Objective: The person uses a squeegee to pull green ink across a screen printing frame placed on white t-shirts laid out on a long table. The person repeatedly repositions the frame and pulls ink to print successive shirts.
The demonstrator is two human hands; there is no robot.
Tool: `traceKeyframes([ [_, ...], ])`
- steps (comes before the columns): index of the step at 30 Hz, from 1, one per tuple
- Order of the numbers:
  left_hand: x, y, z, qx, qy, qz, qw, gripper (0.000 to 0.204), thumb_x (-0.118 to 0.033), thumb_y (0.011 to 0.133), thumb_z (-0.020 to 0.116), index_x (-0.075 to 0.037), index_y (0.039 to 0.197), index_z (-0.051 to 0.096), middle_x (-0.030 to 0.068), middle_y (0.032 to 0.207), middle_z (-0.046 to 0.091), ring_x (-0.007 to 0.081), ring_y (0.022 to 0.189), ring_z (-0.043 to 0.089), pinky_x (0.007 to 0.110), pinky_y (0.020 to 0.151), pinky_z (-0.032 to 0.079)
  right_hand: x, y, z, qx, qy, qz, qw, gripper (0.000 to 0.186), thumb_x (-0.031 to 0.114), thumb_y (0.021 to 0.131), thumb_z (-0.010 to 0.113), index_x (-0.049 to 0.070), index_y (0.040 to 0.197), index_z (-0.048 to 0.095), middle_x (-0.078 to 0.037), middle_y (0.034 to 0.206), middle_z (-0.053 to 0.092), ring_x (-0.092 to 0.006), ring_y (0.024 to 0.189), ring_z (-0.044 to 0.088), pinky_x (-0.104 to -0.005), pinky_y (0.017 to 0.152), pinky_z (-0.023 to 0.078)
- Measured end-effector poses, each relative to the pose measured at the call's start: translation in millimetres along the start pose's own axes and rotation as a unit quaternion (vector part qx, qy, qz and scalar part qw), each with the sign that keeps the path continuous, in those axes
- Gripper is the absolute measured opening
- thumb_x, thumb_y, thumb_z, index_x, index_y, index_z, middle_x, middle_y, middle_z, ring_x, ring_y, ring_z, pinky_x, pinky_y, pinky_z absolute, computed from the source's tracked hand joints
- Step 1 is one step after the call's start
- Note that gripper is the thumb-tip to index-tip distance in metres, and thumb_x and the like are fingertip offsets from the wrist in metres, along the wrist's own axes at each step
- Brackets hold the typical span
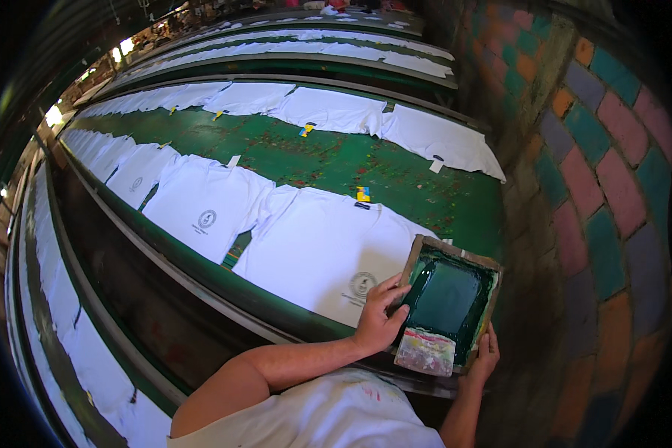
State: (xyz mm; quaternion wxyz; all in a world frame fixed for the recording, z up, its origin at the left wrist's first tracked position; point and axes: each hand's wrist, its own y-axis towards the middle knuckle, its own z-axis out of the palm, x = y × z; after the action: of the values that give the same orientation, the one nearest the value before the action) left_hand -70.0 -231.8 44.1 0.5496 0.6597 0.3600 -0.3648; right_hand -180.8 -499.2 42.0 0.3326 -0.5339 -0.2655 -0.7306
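Note:
Between both hands is a wooden screen printing frame (493, 263), its mesh smeared with dark green ink. My left hand (381, 317) grips the frame's left side, fingers curled over the edge. On the opposite side, my right hand (485, 357) is closed round the lower right edge. A paint-stained squeegee (425, 352) rests inside the frame at its near end. Just left of the frame lies a white T-shirt (313, 250) with a round dark print (363, 285) on it. The frame overlaps the shirt's right edge; whether they touch, I cannot tell.
A long green table (291, 153) carries two rows of white shirts, including a printed shirt (205, 205) farther left. More tables (276, 51) with white cloth stand beyond, and another (89, 358) at the left. A painted block wall (597, 172) rises on the right.

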Motion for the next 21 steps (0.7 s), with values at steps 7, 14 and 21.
traceKeyframes([
  [7,-28.9,-29.3,112.8,-0.009,0.008,0.006,1.0,0.036,-0.006,0.103,0.077,-0.004,0.139,0.078,0.0186,0.17,0.055,0.0339,0.154,0.052,0.043,0.123,0.049,27.6,43.6,-109.7,-0.007,-0.016,0.017,1.0,0.046,0.017,0.118,0.063,-0.005,0.158,0.062,-0.015,0.147,0.072,-0.0228,0.129,0.071,-0.0384,0.112,0.056],
  [14,-55.9,-37.1,159.1,-0.034,0.011,-0.022,0.999,0.032,-0.008,0.103,0.08,-0.004,0.134,0.081,0.0199,0.17,0.055,0.0334,0.156,0.051,0.044,0.128,0.042,42.2,74.9,-148.1,0.011,-0.03,0.02,0.999,0.045,0.014,0.115,0.064,-0.007,0.156,0.064,-0.018,0.149,0.071,-0.0251,0.132,0.069,-0.0403,0.116,0.052],
  [21,-47.8,-22.9,170.2,-0.041,0.004,-0.031,0.999,0.033,-0.006,0.102,0.079,-0.003,0.135,0.08,0.0215,0.169,0.054,0.0341,0.152,0.055,0.044,0.125,0.045,51.5,93.3,-149.2,0.03,-0.018,0.023,0.999,0.046,0.016,0.116,0.065,-0.007,0.156,0.064,-0.016,0.148,0.072,-0.0244,0.13,0.07,-0.0404,0.115,0.053],
])
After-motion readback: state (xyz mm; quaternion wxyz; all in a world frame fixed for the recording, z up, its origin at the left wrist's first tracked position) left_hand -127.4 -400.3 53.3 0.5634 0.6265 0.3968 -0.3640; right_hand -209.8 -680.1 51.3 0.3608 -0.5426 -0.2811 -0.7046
